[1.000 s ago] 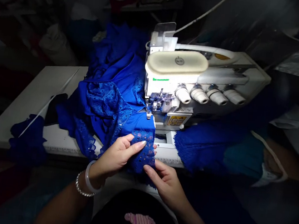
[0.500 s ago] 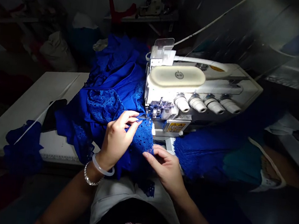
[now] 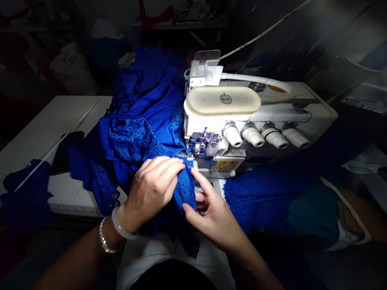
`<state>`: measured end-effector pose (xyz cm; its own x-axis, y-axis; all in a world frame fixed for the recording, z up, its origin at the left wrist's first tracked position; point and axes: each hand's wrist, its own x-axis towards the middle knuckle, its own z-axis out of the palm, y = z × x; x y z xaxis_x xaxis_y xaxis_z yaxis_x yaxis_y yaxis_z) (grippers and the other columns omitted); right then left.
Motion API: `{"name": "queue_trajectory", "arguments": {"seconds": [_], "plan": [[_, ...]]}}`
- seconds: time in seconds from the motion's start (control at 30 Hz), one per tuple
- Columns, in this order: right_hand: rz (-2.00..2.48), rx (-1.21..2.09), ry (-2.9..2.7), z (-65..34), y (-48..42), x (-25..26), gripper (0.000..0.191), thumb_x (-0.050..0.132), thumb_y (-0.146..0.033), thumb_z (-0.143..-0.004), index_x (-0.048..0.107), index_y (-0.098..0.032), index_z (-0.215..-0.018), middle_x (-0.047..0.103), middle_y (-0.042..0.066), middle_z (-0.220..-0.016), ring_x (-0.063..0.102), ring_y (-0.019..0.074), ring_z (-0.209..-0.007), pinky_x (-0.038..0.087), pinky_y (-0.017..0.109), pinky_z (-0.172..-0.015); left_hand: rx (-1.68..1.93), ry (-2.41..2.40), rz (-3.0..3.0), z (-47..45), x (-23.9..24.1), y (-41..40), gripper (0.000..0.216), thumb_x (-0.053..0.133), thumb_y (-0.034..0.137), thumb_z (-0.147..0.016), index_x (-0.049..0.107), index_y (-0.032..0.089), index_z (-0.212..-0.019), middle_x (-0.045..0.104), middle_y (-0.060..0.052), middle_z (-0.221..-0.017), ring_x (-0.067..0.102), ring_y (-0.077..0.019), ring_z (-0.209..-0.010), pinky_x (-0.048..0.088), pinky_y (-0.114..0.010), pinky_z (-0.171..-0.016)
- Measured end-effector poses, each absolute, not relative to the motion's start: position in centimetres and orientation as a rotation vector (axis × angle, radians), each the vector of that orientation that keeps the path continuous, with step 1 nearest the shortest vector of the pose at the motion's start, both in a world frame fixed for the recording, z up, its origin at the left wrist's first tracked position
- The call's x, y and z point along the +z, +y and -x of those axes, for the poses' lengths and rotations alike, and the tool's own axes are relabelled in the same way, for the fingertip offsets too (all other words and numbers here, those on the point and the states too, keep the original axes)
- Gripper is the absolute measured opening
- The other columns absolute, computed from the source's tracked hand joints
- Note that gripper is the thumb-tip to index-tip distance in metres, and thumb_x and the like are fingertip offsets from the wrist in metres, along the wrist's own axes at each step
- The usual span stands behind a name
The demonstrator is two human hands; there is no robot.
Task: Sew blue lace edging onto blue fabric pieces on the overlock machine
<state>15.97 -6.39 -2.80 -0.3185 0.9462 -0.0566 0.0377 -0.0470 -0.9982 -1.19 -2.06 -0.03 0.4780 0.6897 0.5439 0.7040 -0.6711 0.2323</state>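
Right at the front of a white overlock sewing machine (image 3: 222,104), the person's left hand (image 3: 151,189) is clenched around a fold of royal-blue floral lace (image 3: 185,186), fingers curled over the top! The lace sits just in front of the machine's metal presser foot (image 3: 190,151). The right hand (image 3: 215,217) comes in from the other side, grasping that same lace, its fingertips (image 3: 193,173) pressed against the edge. A pale bangle (image 3: 121,224) and a silver beaded bracelet (image 3: 105,239) ride on the left wrist. The lace spills back into a heap across a flat white sewing table (image 3: 73,124), with a black strip of cloth (image 3: 65,151) and a crumpled blue bundle (image 3: 25,195) off to the left. A deep-blue pile of fabric (image 3: 264,199) lies right of the machine. Back in the gloom, a second sewing machine (image 3: 195,5) sits on a shelf near something red (image 3: 152,12), and pale sacks (image 3: 71,68) slump at the back left.
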Motion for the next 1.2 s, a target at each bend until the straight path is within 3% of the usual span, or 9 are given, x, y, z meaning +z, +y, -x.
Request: {"name": "queue_trajectory", "arguments": {"seconds": [0.13, 0.27, 0.4, 0.6, 0.7, 0.8, 0.9, 1.03, 1.2], "plan": [[1.140, 1.426, -1.611, -16.8, -6.7, -1.8, 0.088, 0.056, -0.011, -0.078, 0.015, -0.022, -0.155, 0.051, -0.008, -0.058, 0.042, 0.0079, -0.045, 0.038, 0.019, -0.044, -0.820, -1.081, 2.720, 1.7, 0.0, -3.3, 0.036, 0.044, 0.008, -0.093, 0.057, 0.015, -0.125, 0.068, -0.012, -0.121, 0.061, -0.0236, -0.114, 0.049, -0.039, -0.089], [1.172, 1.460, -1.585, -17.1, -6.5, -2.1, 0.092, 0.057, -0.013, -0.078, 0.008, -0.024, -0.156, 0.051, -0.008, -0.059, 0.044, 0.0078, -0.047, 0.039, 0.018, -0.045, -0.701, -1.133, 2.737, 1.2, -0.1, -3.6, 0.036, 0.044, 0.012, -0.094, 0.055, 0.011, -0.128, 0.064, -0.013, -0.128, 0.057, -0.0245, -0.118, 0.044, -0.040, -0.090], [1.128, 1.546, -1.496, -17.4, -6.2, -2.6, 0.094, 0.059, -0.014, -0.080, 0.005, -0.026, -0.156, 0.056, -0.007, -0.063, 0.046, 0.0077, -0.049, 0.040, 0.017, -0.047, -0.566, -1.210, 2.730, 0.8, 0.1, -3.5, 0.038, 0.046, 0.022, -0.095, 0.053, 0.018, -0.132, 0.059, -0.010, -0.133, 0.054, -0.0278, -0.118, 0.038, -0.043, -0.089], [1.113, 1.469, -1.474, -17.6, -6.0, -3.1, 0.092, 0.059, -0.015, -0.082, 0.006, -0.024, -0.156, 0.059, -0.006, -0.065, 0.052, 0.0100, -0.053, 0.049, 0.022, -0.053, -0.505, -1.234, 2.749, 1.1, 0.6, -3.2, 0.035, 0.045, 0.026, -0.097, 0.055, 0.025, -0.131, 0.056, -0.009, -0.136, 0.051, -0.0267, -0.122, 0.034, -0.041, -0.088], [1.097, 1.326, -1.553, -17.5, -6.0, -3.3, 0.083, 0.058, -0.016, -0.084, 0.015, -0.026, -0.155, 0.061, -0.003, -0.070, 0.057, 0.0123, -0.059, 0.055, 0.027, -0.062, -0.480, -1.222, 2.763, 1.2, 0.8, -3.3, 0.036, 0.044, 0.026, -0.098, 0.054, 0.024, -0.132, 0.056, -0.009, -0.137, 0.050, -0.0259, -0.122, 0.034, -0.041, -0.088], [1.115, 1.279, -1.619, -17.5, -6.0, -3.3, 0.076, 0.058, -0.015, -0.084, 0.026, -0.024, -0.152, 0.059, -0.003, -0.070, 0.055, 0.0116, -0.057, 0.053, 0.025, -0.058, -0.449, -1.220, 2.771, 1.3, 0.8, -3.3, 0.037, 0.044, 0.026, -0.098, 0.052, 0.024, -0.134, 0.054, -0.009, -0.139, 0.050, -0.0255, -0.123, 0.033, -0.041, -0.088], [1.173, 1.317, -1.609, -17.4, -5.7, -3.1, 0.080, 0.057, -0.015, -0.083, 0.022, -0.022, -0.154, 0.054, -0.004, -0.067, 0.050, 0.0097, -0.053, 0.050, 0.022, -0.054, -0.432, -1.253, 2.769, 1.3, 0.8, -3.2, 0.038, 0.043, 0.027, -0.099, 0.051, 0.026, -0.135, 0.052, -0.008, -0.142, 0.049, -0.0254, -0.124, 0.033, -0.041, -0.090], [1.135, 1.411, -1.490, -17.3, -5.2, -3.3, 0.084, 0.060, -0.019, -0.084, 0.015, -0.024, -0.155, 0.057, -0.004, -0.070, 0.054, 0.0104, -0.058, 0.052, 0.025, -0.060, -0.432, -1.277, 2.773, 1.3, 0.7, -2.7, 0.037, 0.041, 0.029, -0.100, 0.052, 0.027, -0.135, 0.050, -0.006, -0.145, 0.049, -0.0250, -0.125, 0.033, -0.041, -0.091], [1.076, 1.405, -1.184, -16.3, -6.3, -4.6, 0.081, 0.070, -0.027, -0.082, 0.024, -0.030, -0.148, 0.051, -0.007, -0.066, 0.051, 0.0099, -0.055, 0.049, 0.024, -0.057, -0.438, -1.297, 2.764, 1.4, 0.7, -2.1, 0.037, 0.039, 0.034, -0.101, 0.051, 0.030, -0.136, 0.048, -0.006, -0.146, 0.048, -0.0261, -0.126, 0.033, -0.043, -0.092]]}}
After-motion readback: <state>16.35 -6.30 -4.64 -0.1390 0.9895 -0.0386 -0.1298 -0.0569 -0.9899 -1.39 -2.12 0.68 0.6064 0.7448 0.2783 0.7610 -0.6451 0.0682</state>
